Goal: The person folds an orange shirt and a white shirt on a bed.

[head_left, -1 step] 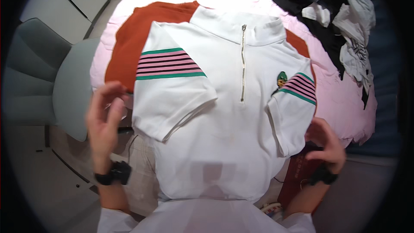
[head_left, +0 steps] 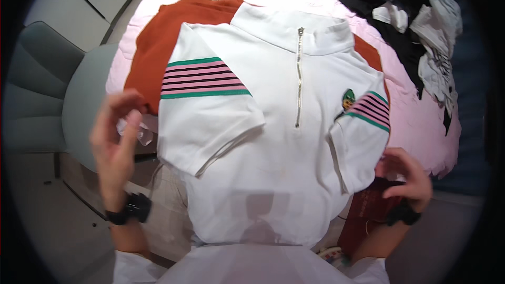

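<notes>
A white half-zip shirt point(head_left: 284, 168) lies front side up with its collar away from me. Both short sleeves, banded in pink, black and green, are folded in over the body. A silver zipper point(head_left: 299, 79) is closed up to the collar, and a small green badge point(head_left: 348, 99) marks the chest. Beneath it lies a rust-orange garment point(head_left: 152, 47). My left hand point(head_left: 115, 144) is held open beside the left sleeve, fingers curved and apart, holding nothing. Close by the right sleeve's edge, my right hand point(head_left: 407, 176) is open, thumb apart; its fingertips are partly hidden.
Pink bedding point(head_left: 421, 126) spreads under the garments. A heap of black, white and blue clothes point(head_left: 400, 26) lies at the far right. On the left stands a grey-green chair point(head_left: 87, 100), with pale cabinets point(head_left: 79, 0) behind it. A dark red bag or box point(head_left: 363, 215) sits below my right hand.
My left hand has shifted outward to the left, and my right hand slightly to the right. The shirt looks nearly the same, with its sleeves still folded in.
</notes>
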Tool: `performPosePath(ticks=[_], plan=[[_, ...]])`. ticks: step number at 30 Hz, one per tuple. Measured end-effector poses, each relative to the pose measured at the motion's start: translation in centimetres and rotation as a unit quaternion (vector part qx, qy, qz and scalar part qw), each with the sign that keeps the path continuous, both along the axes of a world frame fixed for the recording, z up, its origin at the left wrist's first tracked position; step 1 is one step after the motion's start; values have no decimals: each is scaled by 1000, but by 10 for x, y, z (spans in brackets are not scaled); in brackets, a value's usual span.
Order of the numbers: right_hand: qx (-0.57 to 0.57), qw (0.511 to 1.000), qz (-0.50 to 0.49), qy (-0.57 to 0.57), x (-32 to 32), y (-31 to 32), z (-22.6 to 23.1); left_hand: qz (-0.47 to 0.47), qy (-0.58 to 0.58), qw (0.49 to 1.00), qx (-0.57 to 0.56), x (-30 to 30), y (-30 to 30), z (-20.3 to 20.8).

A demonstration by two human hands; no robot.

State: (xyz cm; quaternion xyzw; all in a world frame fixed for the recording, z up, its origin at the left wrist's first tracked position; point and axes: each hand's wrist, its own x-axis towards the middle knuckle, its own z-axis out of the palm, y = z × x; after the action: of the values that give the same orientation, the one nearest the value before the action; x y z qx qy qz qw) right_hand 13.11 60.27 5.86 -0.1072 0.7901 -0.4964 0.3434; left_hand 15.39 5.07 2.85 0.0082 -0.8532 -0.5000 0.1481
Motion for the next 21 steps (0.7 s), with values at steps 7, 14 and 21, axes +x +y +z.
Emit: performPosePath(ticks=[7,14,21], plan=[[76,977,-103,173,-118,-29,28,-150,-223,961,-68,-122,24,47],[51,985,-150,65,-157,-47,-7,-126,-242,961,-50,-167,10,14],[-50,981,-166,81,-158,-27,-14,-134,-160,976,66,-176,14,6]])
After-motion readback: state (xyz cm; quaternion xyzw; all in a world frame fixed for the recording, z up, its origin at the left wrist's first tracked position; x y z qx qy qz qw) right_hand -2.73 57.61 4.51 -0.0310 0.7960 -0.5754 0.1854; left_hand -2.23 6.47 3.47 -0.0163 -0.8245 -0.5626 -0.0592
